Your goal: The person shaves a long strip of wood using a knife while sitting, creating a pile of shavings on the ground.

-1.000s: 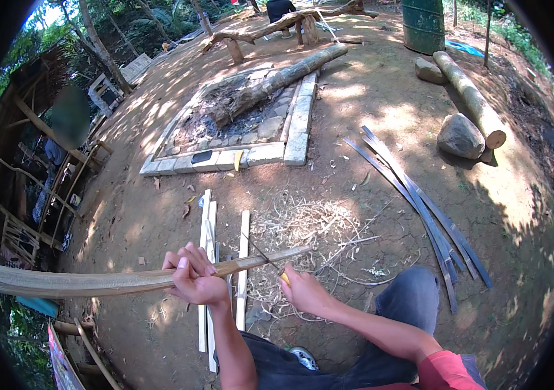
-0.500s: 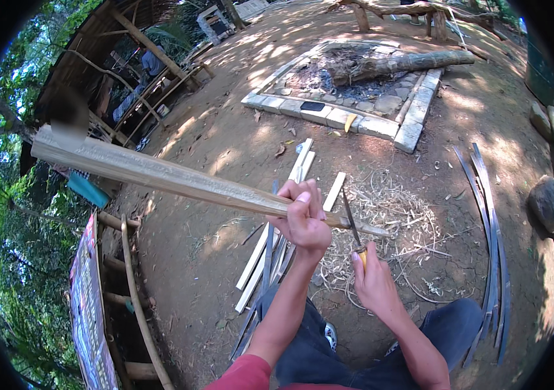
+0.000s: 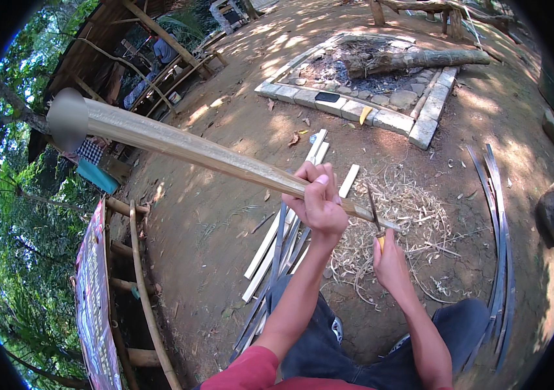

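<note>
My left hand (image 3: pixel 319 198) is wrapped round a long pale wooden stick (image 3: pixel 205 153), which slants from the upper left down to a narrower end by my right hand. My right hand (image 3: pixel 391 265) grips a knife (image 3: pixel 374 209) by its yellowish handle. The dark blade crosses the stick between my left hand and the stick's narrow end. Beneath the knife, curly wood shavings (image 3: pixel 413 208) lie heaped on the dirt. Several pale wooden strips (image 3: pixel 261 253) and dark strips lie on the ground beside my left forearm.
Ahead is a stone-edged fire pit (image 3: pixel 290 93) with a charred log (image 3: pixel 420 62); a black phone-like slab (image 3: pixel 327 97) and a yellow curved object (image 3: pixel 365 115) sit on its rim. Dark bent strips (image 3: pixel 500 260) lie right. A bamboo rail (image 3: pixel 147 292) and banner stand left. A person sits under the shelter.
Both hands have shifted slightly right in the picture along with the whole scene. My right hand and knife have moved closer to the stick's narrow end.
</note>
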Tool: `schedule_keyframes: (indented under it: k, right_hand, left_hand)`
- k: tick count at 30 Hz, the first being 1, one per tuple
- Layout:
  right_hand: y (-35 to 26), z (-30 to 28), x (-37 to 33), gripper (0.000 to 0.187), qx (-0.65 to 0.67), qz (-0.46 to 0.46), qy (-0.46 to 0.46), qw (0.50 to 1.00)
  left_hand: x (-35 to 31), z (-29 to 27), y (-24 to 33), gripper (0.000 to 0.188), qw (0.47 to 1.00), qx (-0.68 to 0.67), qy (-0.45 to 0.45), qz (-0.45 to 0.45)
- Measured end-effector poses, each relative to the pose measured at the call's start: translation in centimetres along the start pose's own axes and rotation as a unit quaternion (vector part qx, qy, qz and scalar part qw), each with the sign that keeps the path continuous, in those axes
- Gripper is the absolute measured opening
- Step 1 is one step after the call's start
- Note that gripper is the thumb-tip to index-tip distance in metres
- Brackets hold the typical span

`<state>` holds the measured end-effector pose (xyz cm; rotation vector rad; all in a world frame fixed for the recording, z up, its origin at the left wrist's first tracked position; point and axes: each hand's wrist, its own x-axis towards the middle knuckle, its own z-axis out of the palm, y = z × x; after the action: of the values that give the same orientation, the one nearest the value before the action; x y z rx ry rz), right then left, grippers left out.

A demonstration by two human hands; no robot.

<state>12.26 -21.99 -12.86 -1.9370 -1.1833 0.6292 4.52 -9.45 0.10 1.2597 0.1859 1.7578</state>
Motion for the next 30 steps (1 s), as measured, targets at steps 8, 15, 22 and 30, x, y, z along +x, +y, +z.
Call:
schedule_keyframes:
  k: [8, 15, 22, 30]
  right_hand:
    - [-2.1, -0.4, -1.8, 0.024, 0.046, -0.048, -0.025, 0.997]
    - [-2.2, -1.3, -1.7, 0.023, 0.046, -0.030, -0.043, 0.998]
    - [0.6, 1.0, -0.6, 0.022, 0.037, -0.020, -0.003, 0.999]
    - [1.6, 1.0, -0.6, 0.021, 0.065, -0.010, -0.006, 0.998]
  left_hand:
    - [-1.0, -1.3, 0.2, 0.022, 1.000, 0.011, -0.008, -0.022]
    - [-0.2, -1.3, 0.4, 0.021, 1.000, 0.019, -0.008, -0.017]
    - [-0.1, -1.6, 0.3, 0.022, 1.000, 0.023, -0.011, -0.016]
    - [-0.9, -0.4, 0.6, 0.023, 0.999, 0.010, -0.036, -0.015]
